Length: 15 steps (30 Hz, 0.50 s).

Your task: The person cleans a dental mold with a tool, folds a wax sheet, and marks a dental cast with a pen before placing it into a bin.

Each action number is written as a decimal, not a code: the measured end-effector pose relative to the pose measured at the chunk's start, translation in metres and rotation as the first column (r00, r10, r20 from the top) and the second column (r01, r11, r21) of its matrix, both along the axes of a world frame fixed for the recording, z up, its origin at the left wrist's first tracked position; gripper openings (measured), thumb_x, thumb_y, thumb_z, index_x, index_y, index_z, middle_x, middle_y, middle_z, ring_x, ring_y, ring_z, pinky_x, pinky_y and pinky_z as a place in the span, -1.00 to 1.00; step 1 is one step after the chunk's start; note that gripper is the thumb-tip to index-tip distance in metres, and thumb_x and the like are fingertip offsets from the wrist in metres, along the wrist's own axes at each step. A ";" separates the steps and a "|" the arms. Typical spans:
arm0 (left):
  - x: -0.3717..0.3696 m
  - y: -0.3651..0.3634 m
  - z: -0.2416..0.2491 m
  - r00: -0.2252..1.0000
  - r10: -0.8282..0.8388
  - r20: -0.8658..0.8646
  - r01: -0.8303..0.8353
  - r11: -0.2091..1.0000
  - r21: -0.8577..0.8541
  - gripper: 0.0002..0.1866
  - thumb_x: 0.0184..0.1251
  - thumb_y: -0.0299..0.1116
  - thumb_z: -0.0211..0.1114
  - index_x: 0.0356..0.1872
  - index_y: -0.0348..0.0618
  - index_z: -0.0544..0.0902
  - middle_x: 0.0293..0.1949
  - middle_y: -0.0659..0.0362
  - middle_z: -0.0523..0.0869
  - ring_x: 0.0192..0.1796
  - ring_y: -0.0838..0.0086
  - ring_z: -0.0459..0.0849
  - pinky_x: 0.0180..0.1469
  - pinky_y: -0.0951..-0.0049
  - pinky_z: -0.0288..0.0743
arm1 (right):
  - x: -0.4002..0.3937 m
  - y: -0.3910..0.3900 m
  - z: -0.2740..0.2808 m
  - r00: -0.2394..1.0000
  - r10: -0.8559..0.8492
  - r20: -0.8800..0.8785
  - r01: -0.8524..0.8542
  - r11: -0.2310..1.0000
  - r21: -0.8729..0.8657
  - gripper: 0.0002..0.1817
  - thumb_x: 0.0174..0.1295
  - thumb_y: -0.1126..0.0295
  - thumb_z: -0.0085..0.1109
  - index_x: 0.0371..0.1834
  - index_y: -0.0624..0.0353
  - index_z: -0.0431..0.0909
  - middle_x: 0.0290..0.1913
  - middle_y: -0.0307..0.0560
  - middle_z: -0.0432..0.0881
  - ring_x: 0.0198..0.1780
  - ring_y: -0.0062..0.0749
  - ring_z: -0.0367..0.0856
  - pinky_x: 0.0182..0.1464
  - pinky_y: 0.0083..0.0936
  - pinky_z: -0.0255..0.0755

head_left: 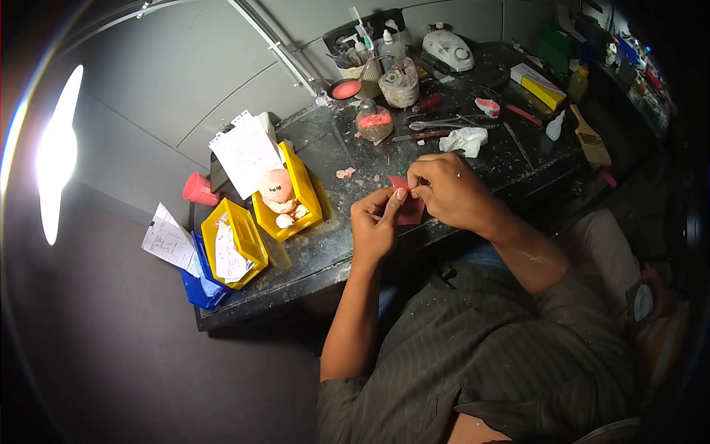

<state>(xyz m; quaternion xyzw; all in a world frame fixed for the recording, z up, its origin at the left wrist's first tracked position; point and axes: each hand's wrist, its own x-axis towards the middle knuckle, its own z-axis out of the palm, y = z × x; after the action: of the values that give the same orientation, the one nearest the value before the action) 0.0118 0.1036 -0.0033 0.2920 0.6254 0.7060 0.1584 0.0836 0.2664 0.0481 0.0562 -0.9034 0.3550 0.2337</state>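
Note:
A thin pink wax sheet (412,213) is held between both hands above the bench's front part. My left hand (376,222) pinches it from the left, thumb on top. My right hand (447,185) grips its upper edge, fingers closed and close to the left thumb. One pink corner sticks up between the hands; the fingers cover the middle of the sheet. Small pink scraps (345,173) lie on the bench just beyond my left hand. A crumpled white tissue (464,140) lies past my right hand.
The dark bench (310,255) carries a yellow bin (319,194) with pink and white casts, and another yellow bin (255,248) with papers. Behind are a glass burner (373,124), metal tools (436,124), a yellow box (542,90) and a brush (589,140). A bright lamp (59,155) stands left.

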 end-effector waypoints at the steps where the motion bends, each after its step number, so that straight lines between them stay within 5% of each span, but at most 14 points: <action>1: 0.000 0.000 0.000 1.000 0.001 0.001 -0.001 1.000 -0.005 -0.75 0.52 -0.38 0.28 -0.20 -0.44 0.74 -0.34 0.19 0.78 -0.29 0.64 0.65 -0.20 0.61 0.50 | 0.000 0.000 0.000 1.000 0.004 0.011 -0.004 1.000 0.003 -0.90 0.08 0.63 0.30 -0.41 0.35 0.55 -0.43 0.11 0.63 -0.35 0.02 0.68 -0.28 -0.25 0.49; 8: -0.010 -0.002 -0.012 0.998 0.023 0.051 -0.025 0.999 0.026 -0.77 0.50 -0.37 0.31 -0.23 -0.38 0.76 -0.40 0.33 0.69 -0.38 0.72 0.49 -0.31 0.64 0.33 | 0.002 -0.001 0.005 0.999 0.030 0.020 -0.031 0.999 0.009 -0.89 0.10 0.61 0.32 -0.36 0.35 0.56 -0.37 0.11 0.66 -0.36 0.01 0.69 -0.28 -0.27 0.51; 15: -0.011 -0.002 -0.013 0.964 -0.086 0.253 0.002 0.949 0.317 -0.85 0.50 -0.43 0.29 -0.18 -0.33 0.72 -0.32 0.32 0.68 -0.31 0.70 0.51 -0.23 0.64 0.33 | 0.004 -0.004 -0.004 0.985 -0.003 -0.170 0.000 1.000 -0.018 -0.75 0.13 0.49 0.39 -0.15 0.33 0.60 -0.19 0.12 0.67 -0.20 0.07 0.69 -0.14 -0.23 0.55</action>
<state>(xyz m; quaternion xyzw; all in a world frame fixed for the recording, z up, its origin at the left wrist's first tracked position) 0.0004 0.1017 -0.0160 0.2308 0.4719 0.8252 0.2077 0.0877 0.2619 0.0441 0.0837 -0.8771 0.3567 0.3106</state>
